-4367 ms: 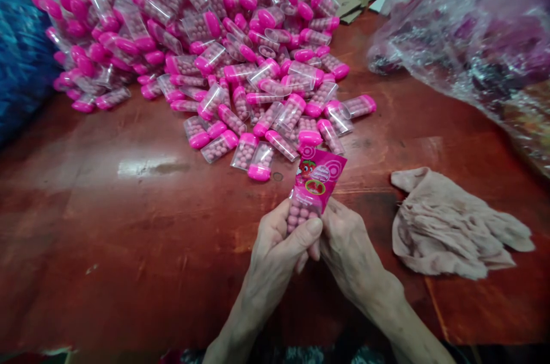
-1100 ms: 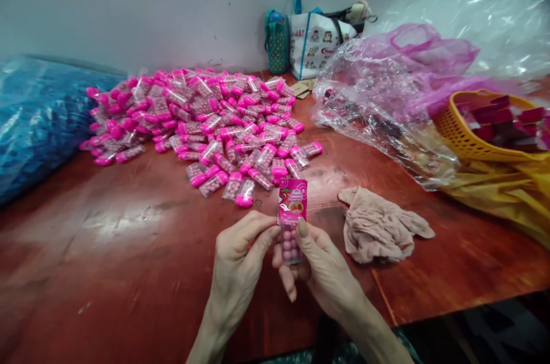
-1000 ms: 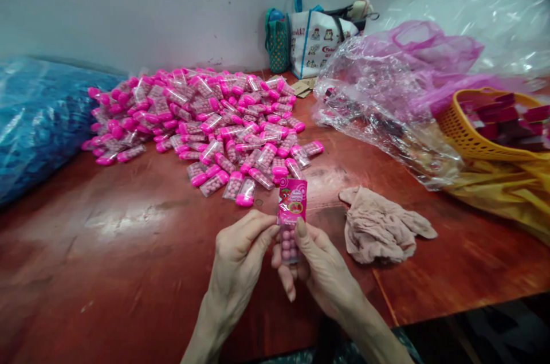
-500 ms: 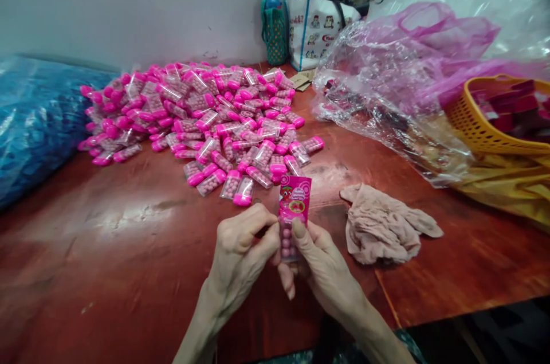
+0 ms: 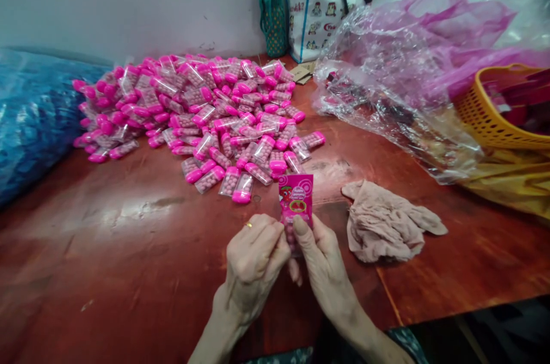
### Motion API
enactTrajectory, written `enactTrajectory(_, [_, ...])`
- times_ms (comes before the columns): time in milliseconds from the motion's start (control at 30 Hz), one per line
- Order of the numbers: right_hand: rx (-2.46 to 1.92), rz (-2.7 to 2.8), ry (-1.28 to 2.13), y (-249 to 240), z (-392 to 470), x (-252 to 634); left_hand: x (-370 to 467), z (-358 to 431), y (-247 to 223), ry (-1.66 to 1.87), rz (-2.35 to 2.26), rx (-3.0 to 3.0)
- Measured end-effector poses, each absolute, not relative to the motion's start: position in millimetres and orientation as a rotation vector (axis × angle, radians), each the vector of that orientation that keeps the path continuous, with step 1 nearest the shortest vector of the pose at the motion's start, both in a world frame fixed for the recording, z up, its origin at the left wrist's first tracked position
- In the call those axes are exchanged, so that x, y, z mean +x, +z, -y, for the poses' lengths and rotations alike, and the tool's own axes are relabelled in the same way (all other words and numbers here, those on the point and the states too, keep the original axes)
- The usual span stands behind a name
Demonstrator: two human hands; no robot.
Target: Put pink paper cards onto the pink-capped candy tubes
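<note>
Upright between my hands is a small clear candy container (image 5: 290, 236) of pink balls, its upper part covered by a printed magenta label sleeve (image 5: 297, 195). My right hand (image 5: 325, 255) grips it, thumb across the front and fingers behind. My left hand (image 5: 256, 252) is closed, its curled fingers pressed to the container's left side; the fingertips are partly hidden. Beyond my hands spreads a big heap of candy containers (image 5: 206, 100) with bright pink caps and no sleeves. A crumpled beige cloth glove (image 5: 387, 223) lies to the right of my right hand.
A blue plastic bag (image 5: 34, 117) fills the left side. On the right are clear plastic wrapping (image 5: 365, 106), a pink bag (image 5: 455, 14) and a yellow basket (image 5: 485, 114) with dark red pieces. A printed white bag (image 5: 315, 23) and a green bottle holder (image 5: 274, 26) stand by the wall.
My left hand has turned and its fingers have curled tighter against the container. The sleeve appears to cover slightly more of the candy balls. My view has shifted a little.
</note>
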State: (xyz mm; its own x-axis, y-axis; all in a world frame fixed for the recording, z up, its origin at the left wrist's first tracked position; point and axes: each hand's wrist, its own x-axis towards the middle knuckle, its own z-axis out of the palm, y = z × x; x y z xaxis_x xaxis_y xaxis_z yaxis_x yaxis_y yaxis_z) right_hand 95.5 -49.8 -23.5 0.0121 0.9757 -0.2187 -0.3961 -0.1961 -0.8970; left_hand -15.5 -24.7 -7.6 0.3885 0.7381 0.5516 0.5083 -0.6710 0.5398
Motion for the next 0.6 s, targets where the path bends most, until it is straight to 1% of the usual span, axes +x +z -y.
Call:
enactTrajectory(100, [-1.113,0.781,1.409,-24.0,48.0,96.0,-15.2,28.4,-11.9,1.117,-1.139,2.122])
enactTrajectory(233, [-1.12,0.896,1.49,-22.9,47.6,96.2,-21.6,23.0,-17.2,1.124,-1.313,1.42])
enactTrajectory(333, [-1.175,1.029,1.513,-19.5,47.6,96.7,-24.5,15.6,-17.7,1.03,-1.209,1.025])
enactTrajectory(400, [-1.153,1.062,1.554,-17.2,47.6,97.6,-23.1,12.6,-16.5,0.978,-1.13,0.866])
enactTrajectory(500, [-1.092,1.027,1.623,-15.3,49.1,98.6,-19.1,11.1,-16.0,1.043,-1.085,0.653])
enactTrajectory(600, [-1.142,1.023,1.616,-13.7,52.3,97.8,-16.2,10.8,-18.6,1.076,-1.044,0.533])
